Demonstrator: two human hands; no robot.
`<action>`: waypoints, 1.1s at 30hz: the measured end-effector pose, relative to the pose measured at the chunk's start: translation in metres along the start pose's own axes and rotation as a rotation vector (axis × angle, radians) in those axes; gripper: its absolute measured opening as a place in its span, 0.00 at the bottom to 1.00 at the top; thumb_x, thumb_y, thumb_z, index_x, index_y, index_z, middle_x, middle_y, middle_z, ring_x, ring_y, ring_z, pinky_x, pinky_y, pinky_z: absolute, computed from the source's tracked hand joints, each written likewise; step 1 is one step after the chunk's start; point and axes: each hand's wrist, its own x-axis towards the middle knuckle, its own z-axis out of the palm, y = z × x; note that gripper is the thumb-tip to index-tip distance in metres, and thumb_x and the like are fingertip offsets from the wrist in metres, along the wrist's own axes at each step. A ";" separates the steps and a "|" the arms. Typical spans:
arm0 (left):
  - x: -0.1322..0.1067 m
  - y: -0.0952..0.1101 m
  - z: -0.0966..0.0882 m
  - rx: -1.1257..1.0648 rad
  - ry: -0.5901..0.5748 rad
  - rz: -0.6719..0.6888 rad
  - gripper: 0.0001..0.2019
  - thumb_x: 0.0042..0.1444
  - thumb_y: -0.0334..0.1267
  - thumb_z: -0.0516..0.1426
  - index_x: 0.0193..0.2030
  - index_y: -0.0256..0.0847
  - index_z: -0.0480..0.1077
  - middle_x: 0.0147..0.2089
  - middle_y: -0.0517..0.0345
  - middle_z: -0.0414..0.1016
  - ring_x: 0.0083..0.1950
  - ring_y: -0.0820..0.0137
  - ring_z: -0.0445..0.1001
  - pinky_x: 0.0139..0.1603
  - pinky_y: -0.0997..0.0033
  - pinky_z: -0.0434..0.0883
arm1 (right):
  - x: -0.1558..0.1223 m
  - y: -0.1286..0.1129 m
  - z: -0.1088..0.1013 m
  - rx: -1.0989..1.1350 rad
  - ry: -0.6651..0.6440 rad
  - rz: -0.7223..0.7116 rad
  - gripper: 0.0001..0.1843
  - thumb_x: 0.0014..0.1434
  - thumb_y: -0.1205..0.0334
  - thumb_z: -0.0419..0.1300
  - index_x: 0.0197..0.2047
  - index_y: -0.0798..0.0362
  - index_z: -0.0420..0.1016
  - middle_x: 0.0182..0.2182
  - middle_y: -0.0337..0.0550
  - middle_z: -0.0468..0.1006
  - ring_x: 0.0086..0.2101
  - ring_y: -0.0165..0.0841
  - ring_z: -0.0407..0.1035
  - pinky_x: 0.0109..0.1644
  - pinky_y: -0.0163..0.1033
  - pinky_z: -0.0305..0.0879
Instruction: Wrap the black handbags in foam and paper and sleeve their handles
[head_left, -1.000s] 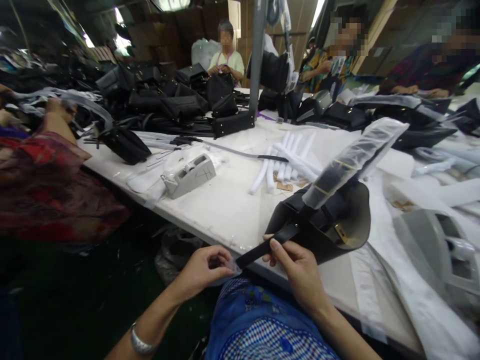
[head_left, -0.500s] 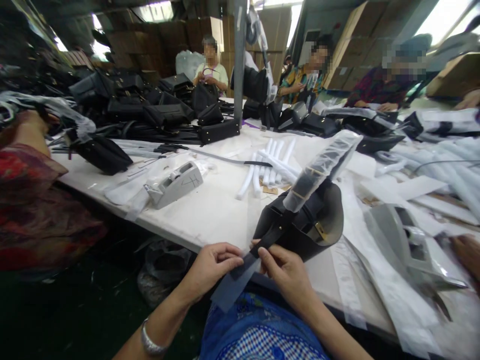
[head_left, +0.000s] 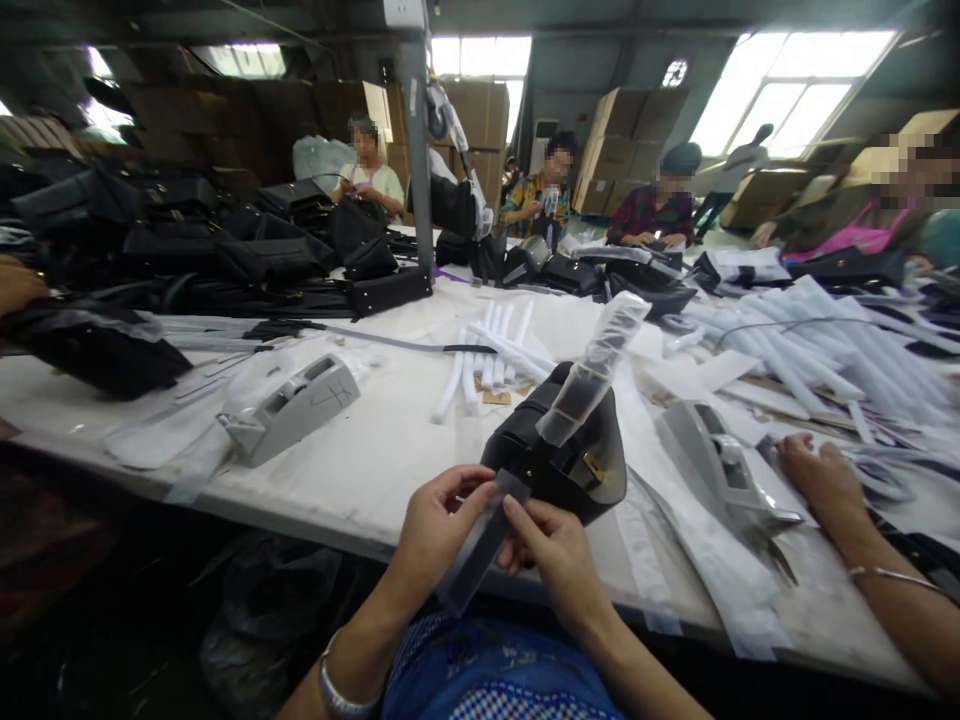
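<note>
A black handbag [head_left: 551, 465] stands on the table in front of me, its mouth showing a gold-coloured clasp [head_left: 594, 467]. One of its straps rises away from me inside clear plastic wrap [head_left: 596, 368]. Toward me runs a translucent plastic strip [head_left: 480, 550], lying along a dark strap that is largely covered. My left hand [head_left: 446, 525] pinches the strip's left edge between thumb and fingers. Close beside it, my right hand [head_left: 555, 555] pinches the strip's right edge, thumb on top. Both hands are closed, near the table's front edge.
Grey tape dispensers stand left [head_left: 296, 410] and right [head_left: 720, 480] of the bag. White foam rods [head_left: 491, 350] lie behind it. A co-worker's hand [head_left: 821, 480] rests at the right. Black bags [head_left: 270, 255] are piled at the left, and several people sit across the table.
My view has turned to the right. The plastic strip now lies over the strap close to the bag, where the strap was bare before. My left hand has shifted up along it.
</note>
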 end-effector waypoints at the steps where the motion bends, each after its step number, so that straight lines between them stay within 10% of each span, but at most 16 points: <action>1: -0.003 -0.002 -0.001 0.009 0.020 -0.007 0.18 0.58 0.49 0.61 0.49 0.39 0.75 0.44 0.51 0.81 0.41 0.65 0.79 0.41 0.70 0.73 | 0.001 0.001 0.001 -0.016 0.018 -0.005 0.27 0.60 0.38 0.62 0.28 0.56 0.76 0.17 0.42 0.75 0.18 0.32 0.69 0.24 0.34 0.65; 10: -0.035 -0.029 0.007 0.021 0.123 0.007 0.12 0.59 0.46 0.62 0.40 0.39 0.75 0.36 0.56 0.79 0.39 0.67 0.77 0.40 0.72 0.73 | 0.002 0.008 0.002 -0.245 0.095 -0.082 0.31 0.63 0.40 0.59 0.17 0.55 0.70 0.14 0.38 0.68 0.19 0.27 0.63 0.26 0.32 0.57; 18: -0.045 -0.037 0.000 0.515 0.160 0.777 0.20 0.63 0.25 0.56 0.60 0.44 0.72 0.40 0.55 0.76 0.40 0.73 0.77 0.40 0.78 0.75 | 0.004 0.009 0.005 0.149 0.029 0.051 0.31 0.59 0.37 0.61 0.21 0.58 0.74 0.17 0.42 0.73 0.16 0.28 0.66 0.21 0.32 0.61; 24: -0.038 -0.042 -0.011 0.700 0.090 1.005 0.25 0.64 0.25 0.54 0.68 0.39 0.63 0.42 0.49 0.78 0.41 0.69 0.78 0.39 0.73 0.77 | 0.000 0.005 0.005 0.130 -0.059 -0.001 0.30 0.60 0.37 0.61 0.27 0.59 0.77 0.21 0.46 0.77 0.21 0.32 0.73 0.26 0.33 0.69; 30: -0.054 -0.041 -0.022 0.569 0.003 0.873 0.22 0.62 0.26 0.56 0.62 0.41 0.70 0.43 0.51 0.81 0.40 0.69 0.80 0.40 0.74 0.77 | 0.000 0.001 0.004 0.087 -0.117 0.025 0.30 0.59 0.36 0.61 0.25 0.57 0.74 0.18 0.42 0.76 0.19 0.30 0.71 0.26 0.33 0.69; 33: -0.055 -0.022 -0.027 0.476 0.225 0.543 0.13 0.62 0.32 0.58 0.51 0.45 0.77 0.43 0.53 0.81 0.43 0.66 0.80 0.44 0.71 0.77 | 0.004 0.000 0.001 0.085 -0.154 0.033 0.30 0.60 0.36 0.59 0.26 0.57 0.74 0.19 0.42 0.77 0.20 0.30 0.72 0.26 0.32 0.69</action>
